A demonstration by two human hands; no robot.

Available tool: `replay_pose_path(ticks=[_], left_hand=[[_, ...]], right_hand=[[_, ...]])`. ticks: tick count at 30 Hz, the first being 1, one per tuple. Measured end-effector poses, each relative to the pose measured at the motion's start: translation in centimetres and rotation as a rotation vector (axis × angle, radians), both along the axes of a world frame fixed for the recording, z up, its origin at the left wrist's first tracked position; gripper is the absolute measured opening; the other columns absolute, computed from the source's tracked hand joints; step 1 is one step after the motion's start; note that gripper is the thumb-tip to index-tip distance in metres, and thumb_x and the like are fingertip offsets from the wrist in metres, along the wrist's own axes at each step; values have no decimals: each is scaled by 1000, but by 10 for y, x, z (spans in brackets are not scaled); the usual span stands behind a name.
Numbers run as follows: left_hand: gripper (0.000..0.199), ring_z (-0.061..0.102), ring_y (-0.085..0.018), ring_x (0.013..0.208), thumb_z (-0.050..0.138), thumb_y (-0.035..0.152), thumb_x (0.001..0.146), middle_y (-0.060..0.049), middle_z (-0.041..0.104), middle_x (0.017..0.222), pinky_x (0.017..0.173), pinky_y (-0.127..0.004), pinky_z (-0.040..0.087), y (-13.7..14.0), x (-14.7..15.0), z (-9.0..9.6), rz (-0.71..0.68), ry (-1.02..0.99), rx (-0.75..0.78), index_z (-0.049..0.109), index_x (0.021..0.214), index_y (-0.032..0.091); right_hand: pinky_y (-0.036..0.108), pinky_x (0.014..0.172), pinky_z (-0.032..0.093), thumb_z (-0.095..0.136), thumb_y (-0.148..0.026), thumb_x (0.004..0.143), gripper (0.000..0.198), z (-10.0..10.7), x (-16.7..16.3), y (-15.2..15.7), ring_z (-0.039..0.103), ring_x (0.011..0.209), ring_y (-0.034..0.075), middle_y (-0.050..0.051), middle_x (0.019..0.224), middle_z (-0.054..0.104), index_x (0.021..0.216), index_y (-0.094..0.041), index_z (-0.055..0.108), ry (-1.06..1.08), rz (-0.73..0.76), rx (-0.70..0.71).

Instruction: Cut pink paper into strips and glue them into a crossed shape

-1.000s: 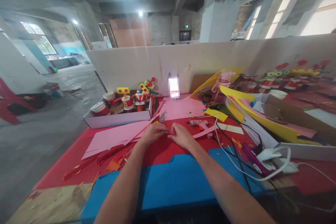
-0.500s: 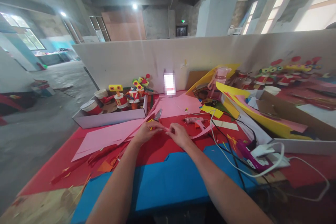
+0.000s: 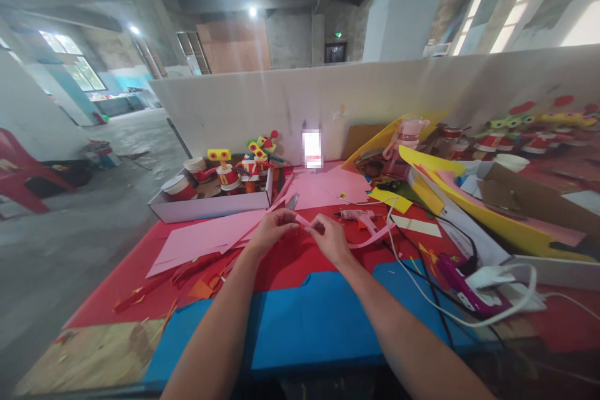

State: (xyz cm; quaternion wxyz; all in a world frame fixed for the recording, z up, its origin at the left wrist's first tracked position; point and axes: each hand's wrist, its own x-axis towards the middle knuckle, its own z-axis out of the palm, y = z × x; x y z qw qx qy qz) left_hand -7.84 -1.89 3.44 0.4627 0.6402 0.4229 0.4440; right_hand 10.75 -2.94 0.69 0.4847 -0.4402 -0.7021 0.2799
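Note:
My left hand and my right hand are close together above the red sheet, each with its fingertips pinched on a narrow pink paper strip. A short length of the strip shows between them, and a pink tail runs out beyond my right hand. Just behind my left hand, the metal blade of scissors is partly visible; the handles are hidden. A pink glue gun lies to the right of my right hand. Pink paper sheets lie to the left and behind.
At the left, a white box holds paper-cup figures. Another box stands at the right with yellow sheets in it. A purple power strip and loose cables lie front right. Blue sheets cover the near edge.
My hands have moved slightly apart, exposing more pink strip between them. The yellow scissor handle seen at my left fingers is now hidden. The whole view has shifted a little.

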Motion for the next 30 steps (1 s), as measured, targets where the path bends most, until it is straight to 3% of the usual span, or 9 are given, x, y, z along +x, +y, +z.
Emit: replay_pose_path(ticks=[6,11,17,30], left_hand=[[23,62,-14,68,77,34,70,-4,70,75,64,-26,48,-2,5,-2,-57,35,-23,72,82,14],[39,63,-14,70,80,30,67,-2,69,79,66,-25,49,-2,9,-4,6,-43,49,70,102,16],[18,65,-17,76,73,32,75,-7,72,81,75,-30,51,-2,8,-5,-27,-3,91,74,80,15],[25,60,-12,64,78,34,71,-1,66,69,63,-24,45,2,16,-16,60,-139,9,63,77,15]], right_hand=[[27,62,41,63,-34,83,22,2,-2,-2,57,64,17,1,68,64,68,-23,53,8,36,-48],[27,61,41,62,-38,84,24,3,-1,-4,56,63,17,1,66,63,67,-23,54,30,50,-44],[31,73,47,63,-35,83,18,3,-1,-2,61,76,20,5,80,66,72,-23,58,72,53,6],[29,63,47,64,-43,81,27,0,-3,0,60,64,18,3,68,67,67,-22,58,179,13,-101]])
